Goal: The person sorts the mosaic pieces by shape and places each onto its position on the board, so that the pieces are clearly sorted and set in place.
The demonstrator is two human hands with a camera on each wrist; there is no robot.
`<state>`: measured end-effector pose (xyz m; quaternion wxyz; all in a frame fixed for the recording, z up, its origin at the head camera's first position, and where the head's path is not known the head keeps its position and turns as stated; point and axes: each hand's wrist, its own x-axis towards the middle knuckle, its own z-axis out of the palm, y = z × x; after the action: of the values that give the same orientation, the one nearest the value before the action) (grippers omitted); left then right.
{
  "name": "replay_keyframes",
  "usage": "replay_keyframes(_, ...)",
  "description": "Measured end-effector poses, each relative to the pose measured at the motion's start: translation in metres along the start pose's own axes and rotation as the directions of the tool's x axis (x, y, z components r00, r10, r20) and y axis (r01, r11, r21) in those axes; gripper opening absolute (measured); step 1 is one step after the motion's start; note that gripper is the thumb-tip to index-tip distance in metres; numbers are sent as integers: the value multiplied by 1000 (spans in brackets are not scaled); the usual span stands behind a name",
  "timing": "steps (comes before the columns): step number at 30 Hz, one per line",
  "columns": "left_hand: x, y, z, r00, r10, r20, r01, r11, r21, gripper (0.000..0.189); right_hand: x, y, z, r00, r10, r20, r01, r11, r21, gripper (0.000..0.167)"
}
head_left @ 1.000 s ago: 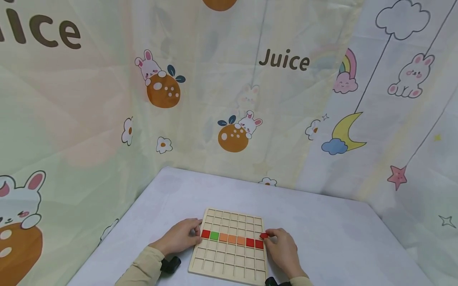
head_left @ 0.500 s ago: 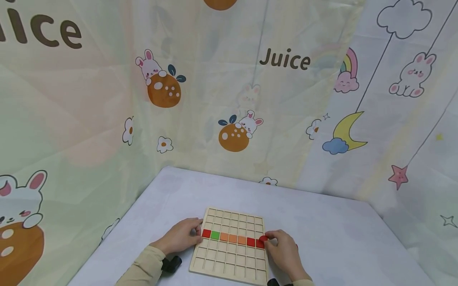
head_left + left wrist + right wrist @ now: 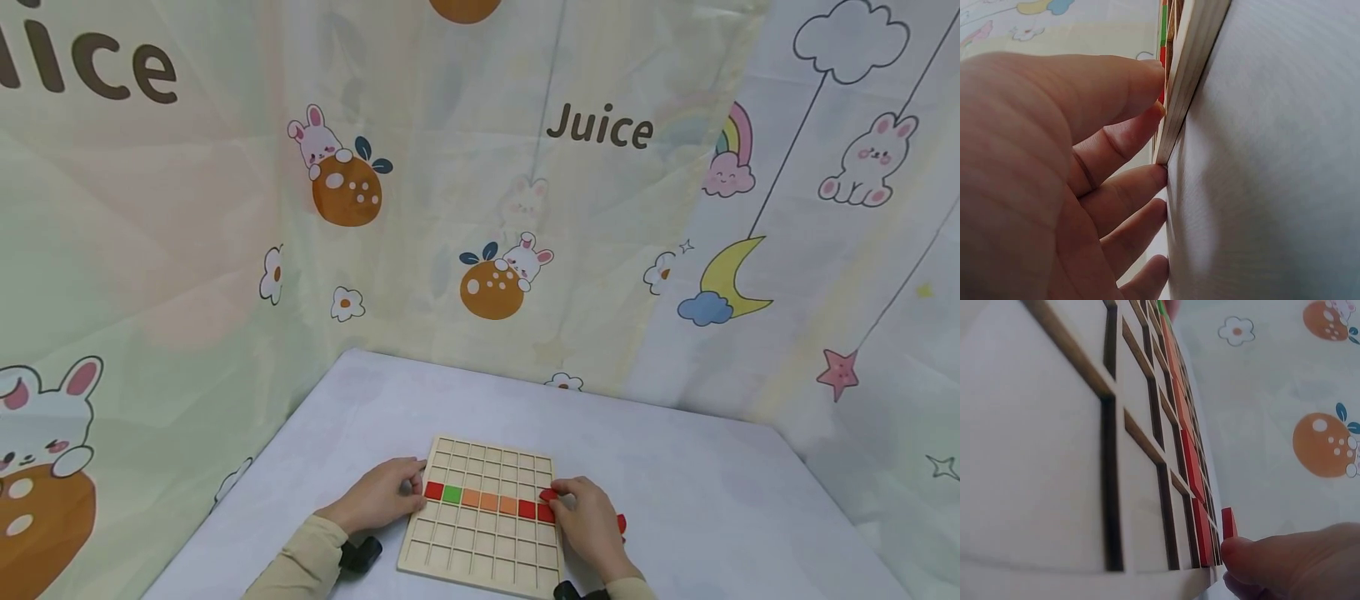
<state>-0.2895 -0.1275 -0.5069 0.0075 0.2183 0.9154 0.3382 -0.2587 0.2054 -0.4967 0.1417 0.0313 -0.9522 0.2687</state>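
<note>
Pinching a small flat red tile [image 3: 1229, 522], itself partly covered, the right hand [image 3: 592, 525] is at the right edge of a pale wooden gridded board [image 3: 483, 542]; another red piece [image 3: 622, 523] behind that hand is mostly hidden. One row holds seven red, green and orange tiles [image 3: 489, 502], and the left hand [image 3: 377, 497], fingers relaxed, touches the left edge. A white bench [image 3: 697, 483] carries the board before cartoon-printed fabric [image 3: 420, 267].

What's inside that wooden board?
One row of the board holds seven tiles: red, green, three orange, two red. Whatever lies under them is covered. The right hand pinches another red tile, partly hiding the board behind it.
</note>
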Motion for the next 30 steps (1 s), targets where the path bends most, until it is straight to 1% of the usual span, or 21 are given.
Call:
replay_keyframes(6, 0, 0, 1, 1000, -6, 0, 6, 1000, 3, 24, 2, 0, 4, 1000, -14, -18, 14, 1000, -14, 22)
replay_keyframes(11, 1, 0, 1, 1000, -7, -3, 7, 1000, 3, 24, 3, 3, 6, 998, -49, -30, 49, 999, -13, 22)
replay_keyframes(19, 2, -1, 2, 1000, -10, 3, 10, 1000, 2, 23, 5, 3, 6, 997, -71, -5, 71, 997, -3, 22)
replay_keyframes(26, 0, 3, -1, 1000, -12, -4, 12, 1000, -11, 23, 7, 3, 5, 998, -57, 14, 57, 998, 13, 22)
replay_keyframes(30, -1, 2, 0, 1000, -19, -8, 19, 1000, -4, 23, 7, 3, 5, 997, -71, 23, 71, 997, 19, 24)
